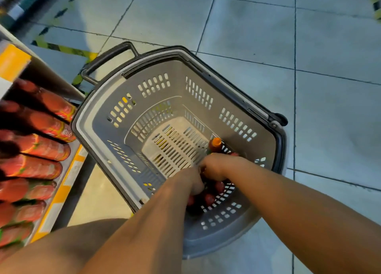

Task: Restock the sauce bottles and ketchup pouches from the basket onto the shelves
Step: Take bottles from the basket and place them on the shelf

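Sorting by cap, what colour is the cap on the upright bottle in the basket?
Orange, on the bottle in the head view.

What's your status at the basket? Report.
Both hands, left hand and right hand, down among sauce bottles in basket; grips unclear. Orange-capped bottle upright beyond. Nothing blocking.

A shop aisle, likely a supermarket; a grey plastic shopping basket [206, 92] with a folded handle stands on a grey tiled floor [309, 47]; beside it a shelf [61, 177] edged with a yellow price strip carries a row of red sauce bottles [41, 148].
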Action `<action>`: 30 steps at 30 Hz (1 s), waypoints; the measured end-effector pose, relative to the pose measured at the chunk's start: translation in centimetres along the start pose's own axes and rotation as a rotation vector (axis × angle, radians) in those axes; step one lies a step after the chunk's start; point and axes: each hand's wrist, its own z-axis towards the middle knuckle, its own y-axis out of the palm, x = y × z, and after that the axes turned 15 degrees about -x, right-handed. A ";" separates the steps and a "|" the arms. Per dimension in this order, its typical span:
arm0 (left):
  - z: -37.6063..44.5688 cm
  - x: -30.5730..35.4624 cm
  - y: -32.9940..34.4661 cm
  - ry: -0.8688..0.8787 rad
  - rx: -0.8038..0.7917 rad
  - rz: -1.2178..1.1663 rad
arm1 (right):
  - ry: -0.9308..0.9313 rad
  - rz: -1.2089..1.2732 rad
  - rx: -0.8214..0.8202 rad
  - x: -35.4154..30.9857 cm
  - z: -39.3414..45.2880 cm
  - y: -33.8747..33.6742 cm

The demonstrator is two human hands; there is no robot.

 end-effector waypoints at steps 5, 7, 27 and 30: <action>1.5 -0.2 0.3 -0.015 -0.067 0.054 | 0.034 -0.048 -0.122 0.1 0.1 0.1; 1.0 -0.1 0.1 0.004 -0.061 0.073 | 0.048 -0.051 -0.152 0.1 0.2 0.2; -2.7 -1.4 -0.6 0.005 0.136 -0.058 | -0.104 -0.112 -0.097 -1.4 -5.6 -0.1; -4.1 -1.7 -1.4 0.014 0.185 -0.064 | -0.118 -0.086 -0.042 -1.6 -6.3 -0.4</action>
